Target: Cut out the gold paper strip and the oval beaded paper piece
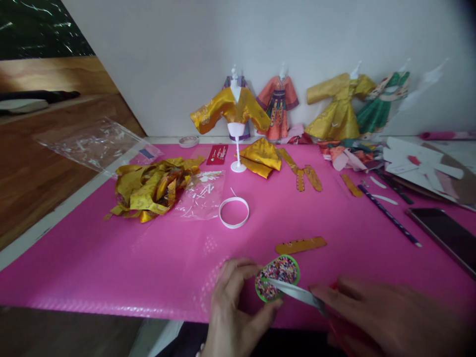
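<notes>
At the near edge of the pink mat my left hand pinches a small oval paper piece with a green rim and a speckled multicolour face. My right hand grips scissors with red handles. Their metal blades lie across the lower part of the oval piece. A gold paper strip lies just beyond the oval piece.
A white tape ring, a heap of gold paper scraps, plastic bags, a white mannequin in a gold robe, other paper costumes against the wall, a striped pencil and a phone are on the mat.
</notes>
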